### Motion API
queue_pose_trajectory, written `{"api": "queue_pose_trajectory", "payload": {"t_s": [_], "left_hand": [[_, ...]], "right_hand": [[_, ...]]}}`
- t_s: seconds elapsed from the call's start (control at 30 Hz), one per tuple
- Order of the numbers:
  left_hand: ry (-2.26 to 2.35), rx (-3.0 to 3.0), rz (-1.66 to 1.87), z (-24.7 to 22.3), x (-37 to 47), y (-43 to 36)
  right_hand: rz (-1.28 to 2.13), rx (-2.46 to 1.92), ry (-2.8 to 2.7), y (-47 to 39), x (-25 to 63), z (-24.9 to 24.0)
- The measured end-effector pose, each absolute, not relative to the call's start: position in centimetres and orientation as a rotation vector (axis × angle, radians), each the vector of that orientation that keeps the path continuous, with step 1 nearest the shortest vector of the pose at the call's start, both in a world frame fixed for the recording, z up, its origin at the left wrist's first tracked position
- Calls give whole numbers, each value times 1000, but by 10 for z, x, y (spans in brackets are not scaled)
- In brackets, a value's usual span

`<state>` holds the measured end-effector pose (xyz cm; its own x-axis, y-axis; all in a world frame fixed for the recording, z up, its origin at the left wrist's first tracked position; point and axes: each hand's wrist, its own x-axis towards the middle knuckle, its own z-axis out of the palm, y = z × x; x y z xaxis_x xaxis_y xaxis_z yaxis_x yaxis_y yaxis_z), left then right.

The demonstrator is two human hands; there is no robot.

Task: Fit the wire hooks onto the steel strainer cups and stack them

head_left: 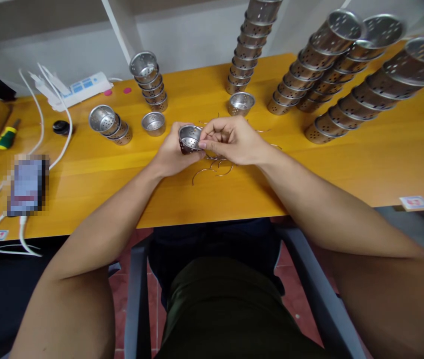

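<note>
Perforated metal cup [189,139] in our left hand [170,152], our right hand [236,139] at its rim

Near the centre of the frame, we have the cup raised over the orange-yellow table [182,204], its mouth tilted up towards us. Our left hand is wrapped around its left and lower sides, grasping it firmly. Our right hand comes in from the right, thumb and forefinger drawn close at the cup's right edge; whether they pinch the rim or something thin, we cannot tell.

Under and around our hands, curved wire pieces [199,173] lie scattered. A single cup [153,124] stands just left of our left hand, and another cup [240,104] sits above our right hand in the frame. Left of centre we see a short leaning stack [116,128] and a taller stack [152,85]; long leaning stacks [361,104] fill the upper right.

At the upper left lies a white power strip [88,89]. Along the left edge we find a green and yellow screwdriver [7,138] and, lower down, a phone [27,185] with a white cable [22,229] at its bottom end.
</note>
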<state>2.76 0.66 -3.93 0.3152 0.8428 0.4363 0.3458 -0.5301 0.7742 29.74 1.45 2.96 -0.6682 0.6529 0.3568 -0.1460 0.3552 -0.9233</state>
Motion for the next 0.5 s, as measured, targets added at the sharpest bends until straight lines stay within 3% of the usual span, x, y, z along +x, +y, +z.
{"api": "queue_pose_trajectory", "payload": {"t_s": [0.17,0.5], "left_hand": [[1027,2060,1184,-42,29,7],[1096,2016,1269,-42,23,17]], "right_hand": [[1348,-433,-1959,16,302,27],[632,-601,-2209,19,307,17]]}}
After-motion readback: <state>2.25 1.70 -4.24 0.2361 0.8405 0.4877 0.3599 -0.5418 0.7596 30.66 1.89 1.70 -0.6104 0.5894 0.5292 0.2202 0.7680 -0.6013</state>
